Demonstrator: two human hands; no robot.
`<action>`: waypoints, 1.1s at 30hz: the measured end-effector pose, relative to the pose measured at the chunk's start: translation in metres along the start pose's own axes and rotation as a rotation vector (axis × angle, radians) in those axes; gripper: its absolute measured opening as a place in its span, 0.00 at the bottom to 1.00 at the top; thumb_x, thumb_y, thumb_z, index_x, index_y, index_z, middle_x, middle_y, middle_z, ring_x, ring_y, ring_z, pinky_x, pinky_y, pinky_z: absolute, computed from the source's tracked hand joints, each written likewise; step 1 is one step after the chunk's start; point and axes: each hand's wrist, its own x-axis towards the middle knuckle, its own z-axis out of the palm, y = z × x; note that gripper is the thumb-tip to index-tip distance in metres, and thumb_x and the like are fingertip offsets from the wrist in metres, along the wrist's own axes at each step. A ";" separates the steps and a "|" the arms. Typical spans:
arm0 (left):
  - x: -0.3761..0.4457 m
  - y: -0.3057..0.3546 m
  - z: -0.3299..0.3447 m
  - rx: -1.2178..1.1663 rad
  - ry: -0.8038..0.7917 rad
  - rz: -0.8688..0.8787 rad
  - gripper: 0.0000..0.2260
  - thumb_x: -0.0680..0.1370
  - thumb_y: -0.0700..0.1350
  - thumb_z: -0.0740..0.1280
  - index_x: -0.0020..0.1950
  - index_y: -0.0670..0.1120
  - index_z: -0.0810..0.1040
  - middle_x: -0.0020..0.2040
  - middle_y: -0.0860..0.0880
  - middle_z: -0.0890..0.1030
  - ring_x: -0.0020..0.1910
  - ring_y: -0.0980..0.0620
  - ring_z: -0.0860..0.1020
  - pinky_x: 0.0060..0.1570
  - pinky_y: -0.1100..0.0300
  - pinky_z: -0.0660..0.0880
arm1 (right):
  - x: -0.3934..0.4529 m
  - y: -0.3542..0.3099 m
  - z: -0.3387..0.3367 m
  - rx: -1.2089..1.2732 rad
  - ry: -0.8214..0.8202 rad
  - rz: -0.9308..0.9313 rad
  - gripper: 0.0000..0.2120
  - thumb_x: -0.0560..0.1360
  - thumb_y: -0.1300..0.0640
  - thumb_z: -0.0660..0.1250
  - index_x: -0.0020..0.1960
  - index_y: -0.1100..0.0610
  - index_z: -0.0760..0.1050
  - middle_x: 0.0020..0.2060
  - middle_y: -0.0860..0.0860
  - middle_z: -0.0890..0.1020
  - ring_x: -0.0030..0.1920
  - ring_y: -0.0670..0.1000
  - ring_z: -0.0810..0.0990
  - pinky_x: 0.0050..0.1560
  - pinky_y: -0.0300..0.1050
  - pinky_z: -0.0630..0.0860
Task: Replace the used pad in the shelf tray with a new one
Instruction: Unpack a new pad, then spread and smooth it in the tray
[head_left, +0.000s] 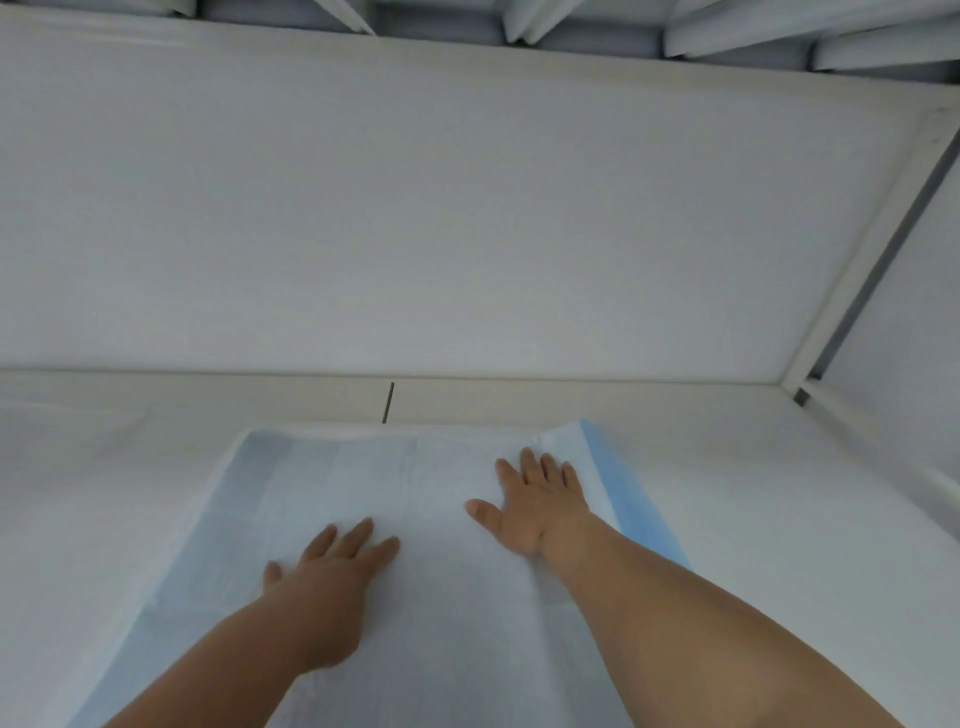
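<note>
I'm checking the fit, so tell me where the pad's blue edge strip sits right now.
In the head view the blue edge strip runs along the pad's right side, just right of the right hand, which lies flat on the pad.

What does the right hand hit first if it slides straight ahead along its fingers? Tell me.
Probably the far edge of the pale blue absorbent pad under the right hand, then the white back wall; depth is uncertain.

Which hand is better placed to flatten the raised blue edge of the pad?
The right hand. It lies flat on the pad beside the blue edge; the left hand rests nearer the pad's middle, farther away.
</note>
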 end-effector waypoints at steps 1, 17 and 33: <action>0.000 0.000 -0.001 -0.016 -0.010 -0.004 0.36 0.76 0.39 0.55 0.77 0.65 0.44 0.78 0.60 0.38 0.78 0.52 0.39 0.72 0.35 0.49 | 0.001 0.000 -0.001 0.005 -0.002 -0.007 0.42 0.74 0.26 0.43 0.80 0.48 0.41 0.78 0.54 0.39 0.78 0.57 0.37 0.75 0.57 0.35; 0.008 0.015 -0.003 -0.126 0.054 -0.078 0.43 0.59 0.76 0.66 0.70 0.62 0.59 0.73 0.60 0.53 0.75 0.49 0.51 0.66 0.34 0.61 | -0.017 0.031 -0.001 0.017 0.162 -0.105 0.28 0.80 0.40 0.50 0.74 0.55 0.62 0.77 0.55 0.58 0.77 0.55 0.54 0.76 0.56 0.50; -0.008 0.041 -0.009 0.108 0.246 0.223 0.33 0.74 0.58 0.66 0.76 0.58 0.57 0.78 0.53 0.51 0.76 0.48 0.52 0.73 0.44 0.55 | -0.078 0.020 0.016 0.076 0.244 0.084 0.21 0.78 0.45 0.54 0.67 0.52 0.71 0.74 0.51 0.63 0.75 0.56 0.56 0.74 0.56 0.53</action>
